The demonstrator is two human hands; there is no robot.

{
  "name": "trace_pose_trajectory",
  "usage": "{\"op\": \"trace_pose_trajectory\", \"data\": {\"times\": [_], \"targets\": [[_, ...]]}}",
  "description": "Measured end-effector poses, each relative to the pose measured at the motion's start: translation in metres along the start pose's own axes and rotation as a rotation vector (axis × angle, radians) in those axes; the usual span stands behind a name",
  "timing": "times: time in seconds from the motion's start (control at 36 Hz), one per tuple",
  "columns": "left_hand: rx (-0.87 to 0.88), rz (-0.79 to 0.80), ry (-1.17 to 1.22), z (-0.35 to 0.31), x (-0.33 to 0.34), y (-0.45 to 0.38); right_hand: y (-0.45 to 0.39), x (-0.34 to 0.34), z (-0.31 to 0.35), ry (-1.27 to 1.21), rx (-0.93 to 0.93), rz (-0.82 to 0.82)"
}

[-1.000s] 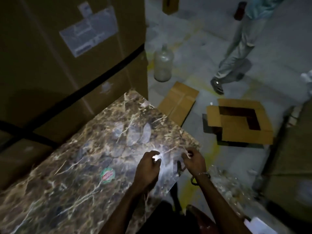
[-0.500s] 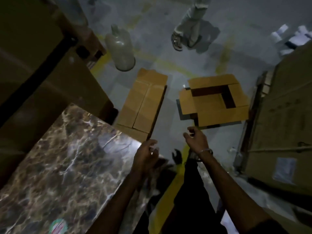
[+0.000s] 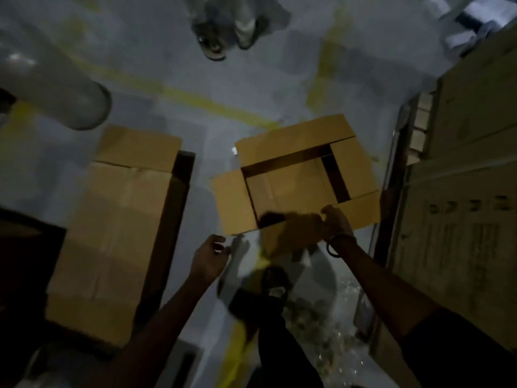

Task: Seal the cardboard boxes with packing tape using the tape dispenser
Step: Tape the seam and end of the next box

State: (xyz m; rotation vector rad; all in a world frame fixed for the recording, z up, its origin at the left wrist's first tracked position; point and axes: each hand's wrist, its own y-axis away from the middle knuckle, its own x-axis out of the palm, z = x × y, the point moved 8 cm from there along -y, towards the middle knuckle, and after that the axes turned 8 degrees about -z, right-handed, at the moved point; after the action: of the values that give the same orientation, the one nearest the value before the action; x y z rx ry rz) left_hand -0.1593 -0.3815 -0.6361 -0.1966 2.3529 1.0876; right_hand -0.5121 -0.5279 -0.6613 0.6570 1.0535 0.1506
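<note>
We are gripping the near flap of the open cardboard box (image 3: 291,189) with our right hand (image 3: 334,224), left hand (image 3: 208,256) loosely curled and holding nothing, risking a one-sided pull that skews it

Matt tan cardboard on the open box (image 3: 282,189) and on the flat closed box (image 3: 112,233), plain and unprinted. Smooth grey concrete-looking floor (image 3: 173,51) with worn yellow painted lines (image 3: 195,100). Translucent, faintly glossy plastic on the big bottle (image 3: 70,99); printed matt cardboard on the carton (image 3: 461,219) at right.
</note>
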Motion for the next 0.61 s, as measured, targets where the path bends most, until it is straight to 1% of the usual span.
{"op": "trace_pose_trajectory", "data": {"times": [0.06,0.08,0.14,0.19,0.22,0.31,0.36,0.42,0.47,0.53,0.56,0.61], "targets": [[-0.15,-0.038,0.111,-0.003,0.037,-0.053,-0.053,0.009,-0.024,0.088,0.002,-0.001],[-0.189,-0.058,0.138,-0.004,0.054,-0.076,-0.077,0.014,-0.037,0.13,0.02,-0.01],[-0.189,-0.068,0.11,-0.009,0.09,-0.122,-0.121,0.022,-0.063,0.198,0.062,0.013],[-0.172,-0.057,0.035,-0.009,0.124,-0.162,-0.163,0.029,-0.082,0.304,0.048,0.01],[-0.17,-0.058,0.01,-0.008,0.139,-0.18,-0.184,0.028,-0.092,0.366,0.038,-0.041],[-0.185,-0.109,0.01,0.007,0.173,-0.231,-0.236,0.023,-0.116,0.421,0.068,-0.228],[-0.257,-0.117,0.006,0.023,0.191,-0.257,-0.264,0.022,-0.13,0.477,0.102,-0.265],[-0.314,-0.108,-0.02,0.035,0.202,-0.272,-0.289,0.018,-0.144,0.478,0.132,-0.284],[-0.28,-0.106,-0.097,0.039,0.203,-0.28,-0.304,0.017,-0.154,0.456,0.148,-0.258],[-0.168,-0.05,-0.112,0.028,0.205,-0.277,-0.307,0.011,-0.158,0.461,0.121,-0.27],[-0.135,-0.009,-0.07,0.021,0.206,-0.273,-0.303,0.005,-0.156,0.46,0.089,-0.293],[-0.139,0.044,0.055,0.013,0.204,-0.266,-0.292,-0.015,-0.15,0.422,0.038,-0.357]]}}
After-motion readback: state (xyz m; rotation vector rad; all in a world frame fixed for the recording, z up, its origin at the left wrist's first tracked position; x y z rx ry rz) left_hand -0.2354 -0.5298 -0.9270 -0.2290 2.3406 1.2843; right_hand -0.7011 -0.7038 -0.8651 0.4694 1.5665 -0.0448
